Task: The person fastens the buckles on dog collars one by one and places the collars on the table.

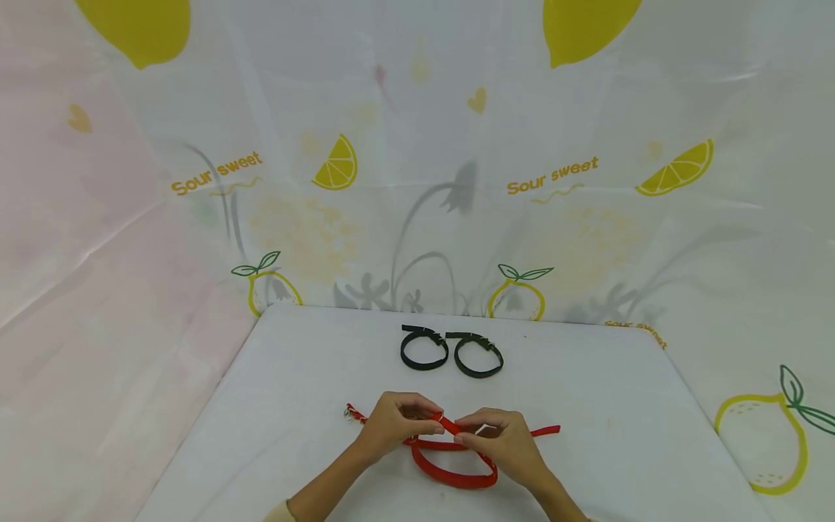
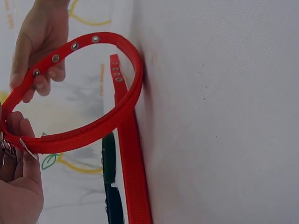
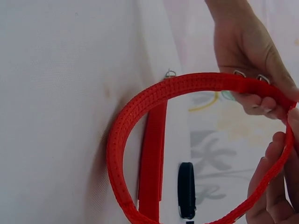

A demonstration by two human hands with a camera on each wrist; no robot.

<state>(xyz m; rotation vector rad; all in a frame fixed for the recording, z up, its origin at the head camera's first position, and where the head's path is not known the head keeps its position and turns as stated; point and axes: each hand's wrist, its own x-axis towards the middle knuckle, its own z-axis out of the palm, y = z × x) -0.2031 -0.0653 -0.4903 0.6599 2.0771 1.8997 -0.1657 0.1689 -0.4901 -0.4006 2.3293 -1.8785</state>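
A red collar (image 1: 454,479) with metal eyelets is bent into a loop between my two hands, above the white table. My left hand (image 1: 394,426) pinches it at the buckle end; the metal buckle (image 2: 8,145) shows by those fingers in the left wrist view. My right hand (image 1: 510,444) pinches the strap on the eyelet side, close to the left fingertips. Whether the strap end passes through the buckle is hidden by the fingers. Behind the loop, a second red collar (image 1: 546,431) lies stretched out on the table, its metal ring (image 3: 170,73) at the left end.
Two dark collars, one on the left (image 1: 424,366) and one on the right (image 1: 478,374), lie as closed loops farther back on the table (image 1: 313,362). A lemon-printed curtain (image 1: 417,217) hangs behind the table and along its sides.
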